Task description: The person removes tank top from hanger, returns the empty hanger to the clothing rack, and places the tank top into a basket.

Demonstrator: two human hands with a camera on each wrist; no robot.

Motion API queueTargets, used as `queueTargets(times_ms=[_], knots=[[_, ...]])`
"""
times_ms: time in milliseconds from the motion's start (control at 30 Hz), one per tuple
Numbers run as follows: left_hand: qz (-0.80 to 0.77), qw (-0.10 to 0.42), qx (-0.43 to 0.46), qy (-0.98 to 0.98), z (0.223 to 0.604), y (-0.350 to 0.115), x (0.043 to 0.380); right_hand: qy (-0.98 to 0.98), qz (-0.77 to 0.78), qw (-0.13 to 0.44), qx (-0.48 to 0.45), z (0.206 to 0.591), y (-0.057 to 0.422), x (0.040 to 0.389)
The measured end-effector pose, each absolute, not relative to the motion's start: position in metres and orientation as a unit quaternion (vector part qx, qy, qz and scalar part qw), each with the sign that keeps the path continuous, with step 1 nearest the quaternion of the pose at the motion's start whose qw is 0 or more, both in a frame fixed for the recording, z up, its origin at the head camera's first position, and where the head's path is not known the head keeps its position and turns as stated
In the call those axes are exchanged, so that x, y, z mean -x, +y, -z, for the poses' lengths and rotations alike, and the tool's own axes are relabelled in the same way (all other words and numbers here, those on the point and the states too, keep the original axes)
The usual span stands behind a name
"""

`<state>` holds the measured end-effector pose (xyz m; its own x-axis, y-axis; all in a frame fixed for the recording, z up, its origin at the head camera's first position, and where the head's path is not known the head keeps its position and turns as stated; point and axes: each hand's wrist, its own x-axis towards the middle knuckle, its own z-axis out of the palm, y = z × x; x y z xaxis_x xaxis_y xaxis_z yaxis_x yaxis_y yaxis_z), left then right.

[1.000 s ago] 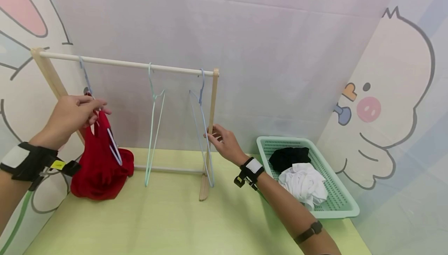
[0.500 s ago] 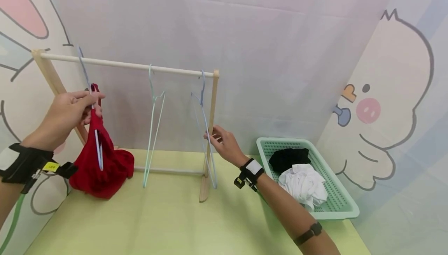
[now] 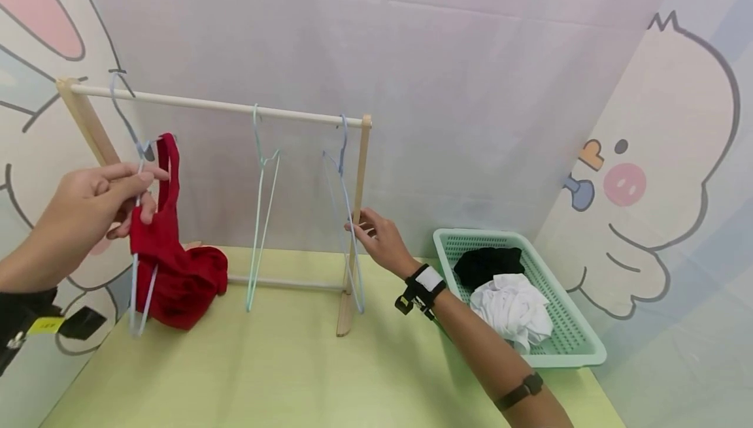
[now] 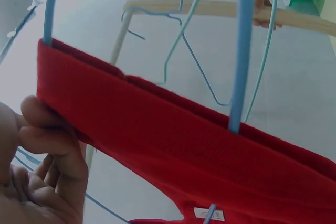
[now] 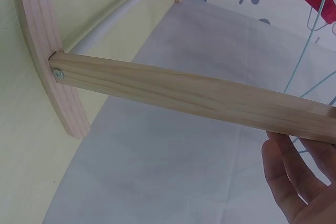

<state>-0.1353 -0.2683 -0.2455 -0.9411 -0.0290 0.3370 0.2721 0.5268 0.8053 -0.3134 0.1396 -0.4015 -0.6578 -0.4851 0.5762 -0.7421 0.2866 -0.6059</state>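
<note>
My left hand pinches a light blue hanger near its shoulder, beside a red tank top. The hanger's hook is over the left end of the rack's top rail. One red strap loops over the hanger's right shoulder, and the lower part of the top lies bunched on the table. In the left wrist view, the red fabric has two blue hanger wires passing into it. With thumb and fingers, my right hand holds the rack's right wooden post.
A mint hanger and another blue hanger hang bare on the rail. Right of the rack, a green basket contains black cloth and white cloth. Patterned curtains enclose the pale yellow table.
My left hand has moved left and slightly down, turning the hanger. The red strap now stands apart, to the hand's right. My right hand stays on the post.
</note>
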Motion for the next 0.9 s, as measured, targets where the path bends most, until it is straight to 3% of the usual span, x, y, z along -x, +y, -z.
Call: queueTargets(times_ms=[400, 900], knots=[[0.475, 0.146, 0.079, -0.864, 0.262, -0.266, 0.077, -0.788, -0.453, 0.150, -0.389, 0.400, 0.139, 0.309], [0.452, 0.159, 0.085, -0.874, 0.308, -0.264, 0.035, -0.790, -0.455, 0.148, -0.384, 0.399, 0.138, 0.310]])
